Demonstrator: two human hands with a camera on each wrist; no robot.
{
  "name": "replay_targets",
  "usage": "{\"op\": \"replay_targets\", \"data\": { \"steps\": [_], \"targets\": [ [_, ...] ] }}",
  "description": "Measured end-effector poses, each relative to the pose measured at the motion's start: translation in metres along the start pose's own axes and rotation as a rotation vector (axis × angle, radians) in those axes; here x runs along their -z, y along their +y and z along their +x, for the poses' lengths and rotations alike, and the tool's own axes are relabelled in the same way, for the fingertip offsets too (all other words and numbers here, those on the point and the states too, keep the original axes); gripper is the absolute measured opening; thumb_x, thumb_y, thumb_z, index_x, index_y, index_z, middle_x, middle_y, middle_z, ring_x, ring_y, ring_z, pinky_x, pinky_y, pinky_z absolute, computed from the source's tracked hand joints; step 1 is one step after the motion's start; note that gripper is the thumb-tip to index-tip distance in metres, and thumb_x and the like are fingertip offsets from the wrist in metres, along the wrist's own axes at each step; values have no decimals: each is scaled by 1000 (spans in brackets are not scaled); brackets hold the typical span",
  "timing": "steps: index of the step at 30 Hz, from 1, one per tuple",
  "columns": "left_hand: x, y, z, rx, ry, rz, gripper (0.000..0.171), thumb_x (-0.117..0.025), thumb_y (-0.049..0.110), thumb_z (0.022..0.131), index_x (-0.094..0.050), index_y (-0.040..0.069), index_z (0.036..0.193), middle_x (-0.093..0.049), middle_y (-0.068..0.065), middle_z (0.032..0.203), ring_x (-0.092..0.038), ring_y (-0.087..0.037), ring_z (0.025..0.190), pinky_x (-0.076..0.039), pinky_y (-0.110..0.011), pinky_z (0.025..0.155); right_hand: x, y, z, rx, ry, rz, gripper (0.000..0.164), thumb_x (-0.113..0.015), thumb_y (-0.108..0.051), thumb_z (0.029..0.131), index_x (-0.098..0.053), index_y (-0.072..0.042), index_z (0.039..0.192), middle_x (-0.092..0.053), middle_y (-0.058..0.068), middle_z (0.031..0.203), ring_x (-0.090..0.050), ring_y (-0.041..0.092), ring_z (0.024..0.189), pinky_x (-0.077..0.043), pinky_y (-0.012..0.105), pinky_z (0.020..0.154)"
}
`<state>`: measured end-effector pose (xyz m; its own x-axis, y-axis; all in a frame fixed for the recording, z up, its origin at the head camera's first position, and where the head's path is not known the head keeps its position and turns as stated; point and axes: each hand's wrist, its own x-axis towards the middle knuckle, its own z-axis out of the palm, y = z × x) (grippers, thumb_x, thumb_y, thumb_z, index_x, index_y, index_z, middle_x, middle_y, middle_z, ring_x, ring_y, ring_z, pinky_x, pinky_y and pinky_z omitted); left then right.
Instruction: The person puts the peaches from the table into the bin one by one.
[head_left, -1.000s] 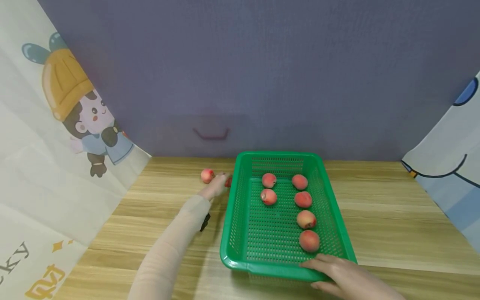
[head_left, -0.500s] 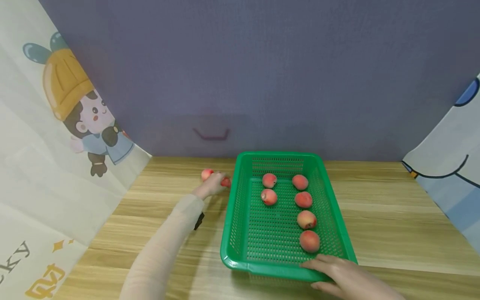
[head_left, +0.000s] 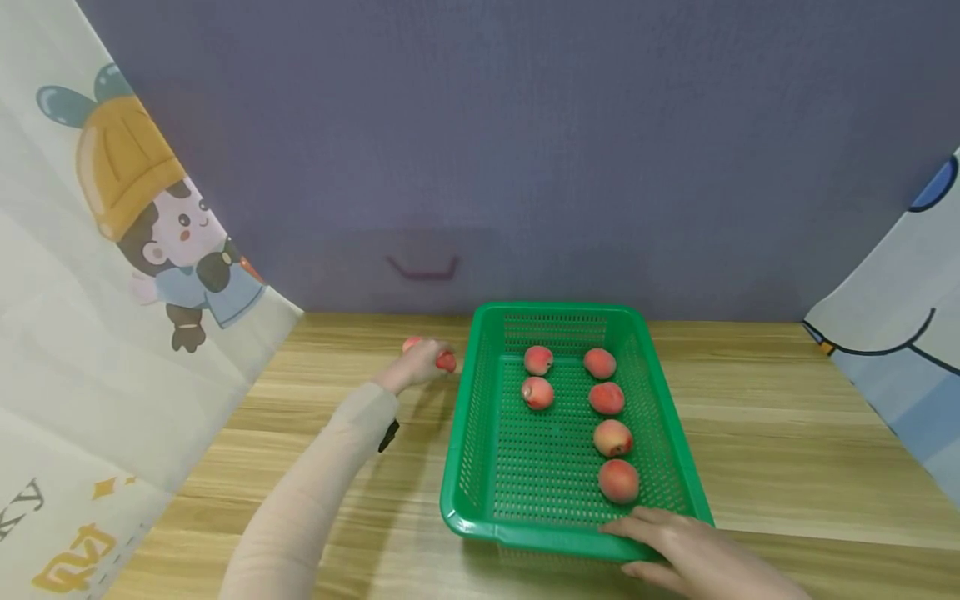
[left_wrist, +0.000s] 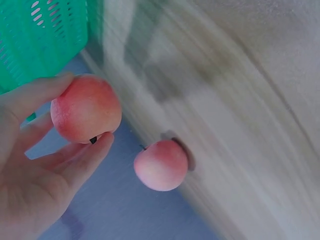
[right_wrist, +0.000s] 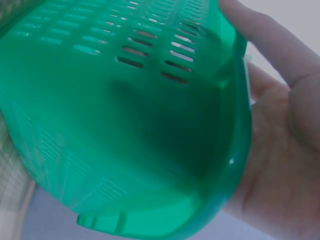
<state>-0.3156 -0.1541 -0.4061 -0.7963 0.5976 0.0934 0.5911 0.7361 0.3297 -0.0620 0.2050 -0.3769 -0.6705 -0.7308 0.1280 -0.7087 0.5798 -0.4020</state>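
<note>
In the head view my left hand (head_left: 418, 364) is left of the green basket (head_left: 453, 454), holding a red-pink peach (head_left: 446, 361). The left wrist view shows that peach (left_wrist: 87, 110) pinched between thumb and fingers, its dark stem end towards the fingertips. A second peach (left_wrist: 162, 166) lies on the table beyond; in the head view the hand mostly covers it. My right hand (head_left: 686, 554) grips the basket's near right rim, fingers over the top and thumb outside. Two peaches (head_left: 537, 393) sit in the basket's left half, and several peaches (head_left: 618, 482) line its right side.
A wooden table (head_left: 795, 442) runs under the basket and back to a grey-purple panel (head_left: 555, 150). White sheets with cartoon prints, one a figure in a yellow hat (head_left: 131, 167), hang at both sides.
My left hand has drawn slightly left and towards me, away from the basket's side, with the peach in its grip. The right hand and the basket have stayed in place.
</note>
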Motion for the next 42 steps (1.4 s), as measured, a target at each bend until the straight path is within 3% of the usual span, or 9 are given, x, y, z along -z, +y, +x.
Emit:
{"op": "replay_targets", "data": {
  "steps": [3, 5, 6, 8, 14, 19, 24, 33, 42],
  "targets": [
    [0, -7, 4, -5, -8, 9, 36, -63, 14, 74, -61, 3, 109, -62, -12, 103, -56, -27, 98, -45, -35, 81, 0, 0, 0, 2, 0, -5, 37, -56, -36, 84, -56, -19, 116, -58, -6, 110, -57, 12, 95, -49, 26, 66],
    [6, -3, 5, 36, -25, -8, 38, -67, 15, 72, -62, 2, 107, -62, -12, 101, -55, -28, 97, -44, -37, 80, 0, 0, 0, 3, 0, -10, 37, -56, -36, 84, -56, -19, 116, -58, -6, 111, -57, 13, 95, -49, 26, 66],
    [17, 13, 0, 72, -50, 19, 38, -66, 9, 71, -61, -1, 107, -62, -15, 102, -55, -32, 97, -44, -41, 80, 0, 0, 0, 4, -1, -10, 37, -56, -36, 84, -56, -19, 117, -58, -6, 111, -57, 13, 95, -49, 26, 66],
    [26, 26, -6, 61, -43, 48, 37, -64, 8, 71, -61, -2, 106, -62, -16, 100, -55, -32, 95, -44, -41, 80, 0, 1, 0, 5, -1, -12, 37, -55, -36, 84, -56, -19, 117, -58, -6, 111, -57, 13, 95, -49, 26, 66],
    [38, 46, -13, 93, -68, 127, 33, -64, 10, 75, -61, 3, 107, -62, -14, 101, -56, -30, 95, -45, -40, 78, 0, 1, 0, 5, -6, -5, 36, -56, -36, 84, -56, -20, 117, -58, -6, 111, -57, 13, 96, -49, 26, 66],
    [42, 51, -13, 105, -78, 86, 31, -63, 8, 75, -61, 2, 106, -61, -14, 98, -55, -28, 92, -45, -37, 73, -1, 1, 0, 2, -11, -5, 37, -56, -36, 84, -56, -19, 117, -58, -7, 111, -57, 13, 96, -49, 26, 66],
    [47, 55, -14, 73, -68, 51, 24, -63, 4, 75, -61, -1, 98, -59, -12, 89, -53, -24, 83, -43, -31, 68, -1, 1, 0, -3, -20, 7, 37, -55, -36, 84, -56, -19, 117, -58, -6, 112, -57, 13, 96, -49, 26, 67],
    [57, 65, -14, 88, -60, 67, 26, -64, 4, 74, -60, -1, 99, -56, -13, 89, -51, -24, 84, -43, -31, 68, -2, 1, 0, 14, -1, 5, 37, -55, -36, 84, -56, -18, 117, -58, -5, 110, -57, 12, 95, -49, 25, 66],
    [62, 72, -12, 46, -54, 97, 25, -63, 4, 74, -61, -2, 99, -57, -13, 88, -51, -23, 82, -43, -30, 67, -3, 2, -1, 5, -4, -2, 37, -56, -36, 84, -56, -18, 116, -58, -5, 110, -57, 13, 95, -49, 26, 66]
  ]
}}
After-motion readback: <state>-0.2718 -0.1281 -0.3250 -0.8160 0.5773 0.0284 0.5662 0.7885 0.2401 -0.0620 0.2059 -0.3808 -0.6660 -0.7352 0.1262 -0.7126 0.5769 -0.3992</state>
